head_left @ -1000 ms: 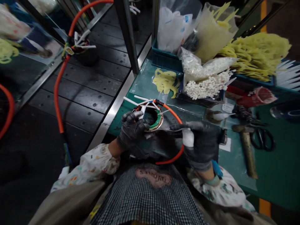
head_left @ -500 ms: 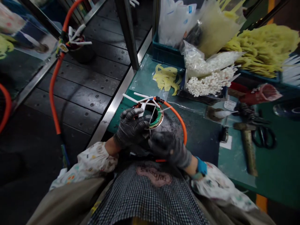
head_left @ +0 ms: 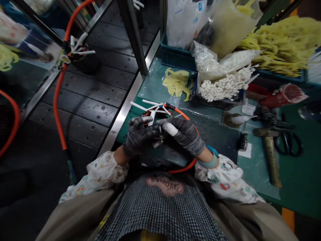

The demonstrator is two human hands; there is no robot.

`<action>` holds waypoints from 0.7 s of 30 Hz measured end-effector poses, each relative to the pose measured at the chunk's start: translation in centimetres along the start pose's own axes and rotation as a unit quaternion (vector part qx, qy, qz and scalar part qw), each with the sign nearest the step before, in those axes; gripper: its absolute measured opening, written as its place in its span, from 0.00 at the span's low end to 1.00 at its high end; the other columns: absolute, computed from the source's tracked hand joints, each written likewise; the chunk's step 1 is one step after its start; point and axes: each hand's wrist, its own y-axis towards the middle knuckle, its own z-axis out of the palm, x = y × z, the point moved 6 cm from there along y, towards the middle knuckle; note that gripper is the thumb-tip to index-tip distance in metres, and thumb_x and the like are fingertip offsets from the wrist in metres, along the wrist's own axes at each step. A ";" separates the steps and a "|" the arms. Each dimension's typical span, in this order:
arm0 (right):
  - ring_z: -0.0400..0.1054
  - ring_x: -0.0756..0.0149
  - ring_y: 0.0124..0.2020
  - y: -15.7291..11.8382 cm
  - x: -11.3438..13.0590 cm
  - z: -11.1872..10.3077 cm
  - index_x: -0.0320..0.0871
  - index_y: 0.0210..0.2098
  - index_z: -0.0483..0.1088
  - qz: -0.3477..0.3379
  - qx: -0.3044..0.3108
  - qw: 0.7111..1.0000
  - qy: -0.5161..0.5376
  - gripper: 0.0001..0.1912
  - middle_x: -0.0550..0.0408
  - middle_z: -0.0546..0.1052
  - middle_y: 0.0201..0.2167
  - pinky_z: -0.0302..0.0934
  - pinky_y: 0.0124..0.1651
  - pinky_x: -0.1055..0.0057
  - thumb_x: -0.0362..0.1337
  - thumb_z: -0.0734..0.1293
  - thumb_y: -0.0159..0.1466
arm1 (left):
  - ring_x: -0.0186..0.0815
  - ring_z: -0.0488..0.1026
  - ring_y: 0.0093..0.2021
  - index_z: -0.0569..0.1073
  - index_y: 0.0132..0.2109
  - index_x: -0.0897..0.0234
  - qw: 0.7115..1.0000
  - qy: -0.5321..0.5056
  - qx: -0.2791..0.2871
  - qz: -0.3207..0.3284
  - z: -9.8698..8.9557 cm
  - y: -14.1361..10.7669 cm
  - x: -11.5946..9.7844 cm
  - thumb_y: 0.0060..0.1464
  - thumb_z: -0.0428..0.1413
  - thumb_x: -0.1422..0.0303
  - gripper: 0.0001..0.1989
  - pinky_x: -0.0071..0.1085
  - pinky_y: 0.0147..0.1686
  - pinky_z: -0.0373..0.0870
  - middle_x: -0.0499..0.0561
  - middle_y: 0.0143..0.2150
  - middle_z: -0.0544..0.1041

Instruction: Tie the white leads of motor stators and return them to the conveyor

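left hand (head_left: 140, 137) and right hand (head_left: 184, 135) close gloved fingers on a wired ring (head_left: 146, 115) over a green bench mat (head_left: 298, 180), dark bolted decking (head_left: 87, 93) alongside.

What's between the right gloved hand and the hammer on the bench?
Between the right hand and the hammer, the head view shows a small black object and a white paper slip on the green bench mat.

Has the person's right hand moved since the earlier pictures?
Yes. The right hand has moved away from the hammer lying on the bench, leftward to the wired ring in the left hand.
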 end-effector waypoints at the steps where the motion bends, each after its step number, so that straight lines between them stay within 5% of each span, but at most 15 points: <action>1: 0.87 0.57 0.51 0.0 0.1 -0.1 0.49 0.54 0.88 0.001 0.020 0.999 0.033 0.15 0.52 0.91 0.50 0.82 0.60 0.57 0.46 0.69 0.80 | 0.52 0.76 0.69 0.84 0.58 0.46 1.000 -0.009 -0.014 0.011 -0.2 0.0 -0.1 0.68 0.68 0.57 0.13 0.53 0.68 0.72 0.50 0.56 0.87; 6: 0.83 0.64 0.38 0.0 0.1 -0.6 0.48 0.46 0.87 0.013 0.011 0.998 0.052 0.07 0.57 0.90 0.40 0.81 0.44 0.66 0.40 0.76 0.72 | 0.52 0.77 0.69 0.83 0.58 0.46 0.999 -0.023 -0.030 0.021 -0.2 0.1 -0.2 0.68 0.68 0.59 0.13 0.55 0.67 0.72 0.48 0.55 0.88; 9: 0.84 0.62 0.38 0.0 0.0 -0.6 0.49 0.44 0.87 0.017 -0.025 0.998 0.054 0.05 0.57 0.90 0.40 0.81 0.45 0.64 0.38 0.76 0.71 | 0.51 0.77 0.68 0.83 0.56 0.46 1.000 -0.020 -0.016 0.013 0.0 0.4 -0.3 0.67 0.69 0.58 0.12 0.54 0.67 0.71 0.46 0.52 0.88; 15: 0.84 0.61 0.38 0.0 0.1 -0.2 0.49 0.44 0.87 -0.011 -0.041 0.998 0.042 0.05 0.56 0.90 0.41 0.81 0.45 0.63 0.39 0.76 0.72 | 0.47 0.77 0.64 0.81 0.55 0.49 0.994 -0.020 -0.087 0.057 -1.2 1.4 -1.0 0.69 0.69 0.58 0.12 0.48 0.63 0.72 0.45 0.49 0.87; 21: 0.85 0.60 0.40 -0.2 -0.4 -0.1 0.48 0.46 0.86 -0.011 -0.029 0.999 0.031 0.05 0.56 0.90 0.42 0.81 0.45 0.62 0.40 0.75 0.74 | 0.50 0.79 0.63 0.84 0.52 0.49 0.998 -0.005 -0.053 0.018 -0.4 0.9 -0.2 0.68 0.69 0.56 0.10 0.52 0.62 0.74 0.49 0.52 0.87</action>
